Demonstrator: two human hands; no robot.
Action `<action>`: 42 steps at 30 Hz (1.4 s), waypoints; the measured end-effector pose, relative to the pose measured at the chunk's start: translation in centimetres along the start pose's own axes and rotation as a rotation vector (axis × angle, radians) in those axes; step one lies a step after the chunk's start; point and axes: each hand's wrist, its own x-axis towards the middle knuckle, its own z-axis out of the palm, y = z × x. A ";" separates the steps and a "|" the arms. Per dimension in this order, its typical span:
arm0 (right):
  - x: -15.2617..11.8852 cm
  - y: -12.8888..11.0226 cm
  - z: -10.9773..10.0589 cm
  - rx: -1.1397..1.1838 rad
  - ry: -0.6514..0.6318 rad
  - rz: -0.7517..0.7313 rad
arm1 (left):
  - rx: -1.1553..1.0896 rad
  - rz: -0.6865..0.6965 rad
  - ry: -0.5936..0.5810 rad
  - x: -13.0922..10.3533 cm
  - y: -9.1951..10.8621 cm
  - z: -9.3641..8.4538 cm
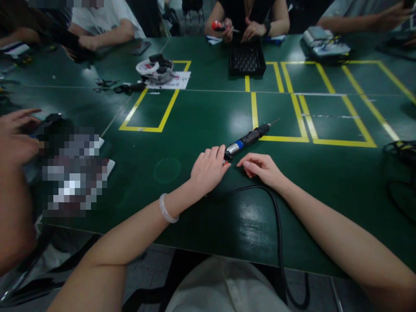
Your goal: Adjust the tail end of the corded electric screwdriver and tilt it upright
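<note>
My left hand (209, 169) is closed over the rear end of an electric screwdriver (248, 138). It has a black front grip, a blue band and a silver section, and its thin bit points away to the upper right. The palm hides the tool's back end. Just right of it, my right hand (261, 168) rests on the table with its fingers curled in, apart from the screwdriver and with nothing visible in them. A black cable (276, 203) runs from near my left hand, curves between my forearms and drops over the table edge.
Yellow tape outlines (162, 117) mark the green table (201, 234). Opposite, a person holds a red-handled screwdriver (219, 27) above a black tray (247, 60). Tape rolls (152, 69) lie back left, a wired device (326, 45) back right. Another person's hand (19, 134) is at the left.
</note>
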 end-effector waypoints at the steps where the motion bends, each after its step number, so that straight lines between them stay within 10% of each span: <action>1: 0.0 0.0 0.0 -0.005 -0.004 0.004 | 0.011 -0.017 0.000 0.2 -0.7 0.1; 22: 0.0 0.5 0.0 -0.107 -0.063 -0.009 | 0.223 -0.742 -0.042 2.2 -24.6 1.0; 42: 0.1 0.1 0.2 -0.148 -0.067 -0.005 | 0.139 -0.796 0.031 2.0 -26.2 1.1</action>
